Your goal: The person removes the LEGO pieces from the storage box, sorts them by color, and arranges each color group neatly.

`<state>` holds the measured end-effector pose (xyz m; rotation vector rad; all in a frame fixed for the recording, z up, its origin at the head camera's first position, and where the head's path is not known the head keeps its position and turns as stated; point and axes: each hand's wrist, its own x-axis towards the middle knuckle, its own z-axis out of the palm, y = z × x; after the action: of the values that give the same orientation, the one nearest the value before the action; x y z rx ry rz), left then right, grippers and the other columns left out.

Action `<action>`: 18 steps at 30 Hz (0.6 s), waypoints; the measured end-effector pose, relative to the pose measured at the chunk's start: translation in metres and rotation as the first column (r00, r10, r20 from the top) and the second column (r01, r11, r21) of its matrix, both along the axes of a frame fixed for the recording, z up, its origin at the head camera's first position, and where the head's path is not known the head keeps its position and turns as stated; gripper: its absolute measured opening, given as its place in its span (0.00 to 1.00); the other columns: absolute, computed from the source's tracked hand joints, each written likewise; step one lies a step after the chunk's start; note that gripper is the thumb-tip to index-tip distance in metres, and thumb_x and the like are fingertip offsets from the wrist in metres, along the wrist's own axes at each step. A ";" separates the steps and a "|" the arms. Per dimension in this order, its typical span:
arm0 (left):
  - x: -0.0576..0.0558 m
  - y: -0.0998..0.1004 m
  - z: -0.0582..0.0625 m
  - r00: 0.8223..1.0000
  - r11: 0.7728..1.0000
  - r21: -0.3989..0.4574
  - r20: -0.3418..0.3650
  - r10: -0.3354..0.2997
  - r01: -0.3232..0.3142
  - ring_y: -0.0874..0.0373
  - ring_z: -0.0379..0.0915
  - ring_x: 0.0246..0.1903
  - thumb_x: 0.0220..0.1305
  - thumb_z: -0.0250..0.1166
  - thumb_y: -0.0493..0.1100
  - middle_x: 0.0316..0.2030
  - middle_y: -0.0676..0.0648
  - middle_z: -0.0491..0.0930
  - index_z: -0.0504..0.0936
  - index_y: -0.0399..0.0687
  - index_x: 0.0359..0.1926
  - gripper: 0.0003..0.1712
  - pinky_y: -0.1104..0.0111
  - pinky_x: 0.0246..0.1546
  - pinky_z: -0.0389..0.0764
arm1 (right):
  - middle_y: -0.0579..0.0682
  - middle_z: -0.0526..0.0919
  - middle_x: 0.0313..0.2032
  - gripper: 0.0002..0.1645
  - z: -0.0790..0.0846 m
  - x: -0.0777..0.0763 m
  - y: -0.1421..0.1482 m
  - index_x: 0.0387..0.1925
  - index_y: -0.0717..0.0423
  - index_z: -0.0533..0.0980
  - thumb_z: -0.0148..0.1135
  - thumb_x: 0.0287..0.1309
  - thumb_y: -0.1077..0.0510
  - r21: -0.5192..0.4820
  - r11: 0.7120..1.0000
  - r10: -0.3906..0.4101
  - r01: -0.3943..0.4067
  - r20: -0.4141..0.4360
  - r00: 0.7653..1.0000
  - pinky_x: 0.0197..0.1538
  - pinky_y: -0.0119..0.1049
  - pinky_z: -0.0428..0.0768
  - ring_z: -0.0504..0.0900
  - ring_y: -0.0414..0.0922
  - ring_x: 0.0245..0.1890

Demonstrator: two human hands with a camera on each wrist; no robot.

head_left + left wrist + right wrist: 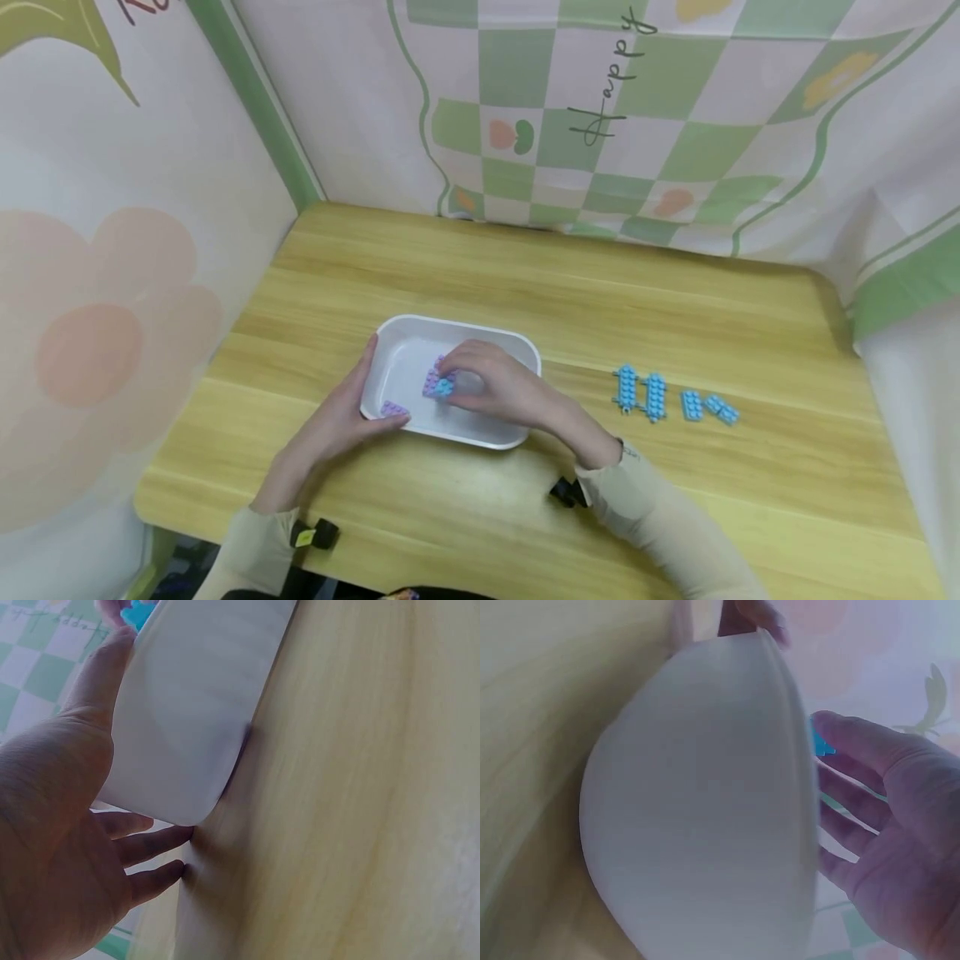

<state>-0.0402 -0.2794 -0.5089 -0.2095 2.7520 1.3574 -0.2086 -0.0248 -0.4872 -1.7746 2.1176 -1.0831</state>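
Observation:
A white plastic tray (465, 429) stands on the wooden table. Around its left end, my left hand (347, 410) holds it, thumb over the near rim and fingers along the outer wall. My right hand (498, 385) reaches inside and pinches a small blue building brick (444, 387) between thumb and fingertips. Right by that brick are lavender building bricks (431, 383), partly hidden by the fingers. Another lavender brick (392, 408) lies in the near left corner, close to my left thumb. In the right wrist view the tray wall hides most of the inside.
To the right of the tray, two blue wheel-base pieces (627, 388) stand side by side. Beyond them lie a blue studded brick (692, 406) and smaller blue bricks (722, 409). A patterned curtain (570, 158) hangs along the table's far edge.

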 end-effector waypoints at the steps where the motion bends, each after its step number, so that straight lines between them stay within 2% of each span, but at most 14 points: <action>1: 0.000 0.000 0.000 1.000 1.000 0.002 0.001 0.000 0.000 0.27 0.57 0.83 0.61 0.84 0.54 0.88 0.32 0.45 0.33 0.49 0.91 0.78 0.36 0.83 0.62 | 0.50 0.93 0.51 0.17 0.010 0.003 0.004 0.52 0.56 0.87 0.80 0.63 0.57 0.016 1.000 -0.012 0.012 0.013 1.000 0.67 0.45 0.87 0.89 0.48 0.55; 4: 0.000 0.001 0.000 1.000 1.000 0.006 0.010 0.002 -0.002 0.28 0.56 0.83 0.61 0.84 0.54 0.89 0.33 0.45 0.32 0.50 0.91 0.79 0.36 0.84 0.61 | 0.51 0.93 0.50 0.16 0.032 0.009 0.015 0.52 0.57 0.87 0.78 0.65 0.58 0.079 0.996 -0.047 0.044 0.035 0.998 0.64 0.45 0.89 0.90 0.49 0.54; 6: 0.000 0.001 0.000 1.000 1.000 0.005 0.015 0.005 -0.005 0.28 0.56 0.83 0.60 0.84 0.54 0.89 0.33 0.44 0.32 0.50 0.91 0.79 0.36 0.84 0.60 | 0.51 0.93 0.49 0.15 0.038 0.012 0.021 0.52 0.58 0.87 0.77 0.66 0.59 0.106 0.993 -0.066 0.059 0.059 0.996 0.62 0.46 0.90 0.90 0.48 0.52; 15: 0.000 0.001 0.000 1.000 1.000 -0.003 0.008 0.005 -0.005 0.27 0.61 0.81 0.59 0.85 0.53 0.88 0.33 0.45 0.33 0.47 0.90 0.80 0.37 0.83 0.62 | 0.49 0.92 0.46 0.15 0.045 0.011 0.053 0.51 0.57 0.88 0.79 0.63 0.62 0.127 0.983 -0.151 0.133 0.144 0.978 0.57 0.50 0.92 0.90 0.47 0.49; 18: -0.001 0.002 0.001 1.000 1.000 -0.006 0.008 0.006 -0.006 0.27 0.60 0.81 0.59 0.85 0.53 0.88 0.33 0.45 0.33 0.47 0.90 0.80 0.36 0.83 0.62 | 0.50 0.93 0.46 0.16 0.049 0.009 0.065 0.52 0.58 0.88 0.79 0.62 0.64 0.127 0.977 -0.188 0.171 0.142 0.972 0.57 0.53 0.92 0.90 0.48 0.49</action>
<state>-0.0408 -0.2777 -0.5081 -0.2233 2.7514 1.3466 -0.1998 0.0405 -0.4381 -1.4237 2.2303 -1.0782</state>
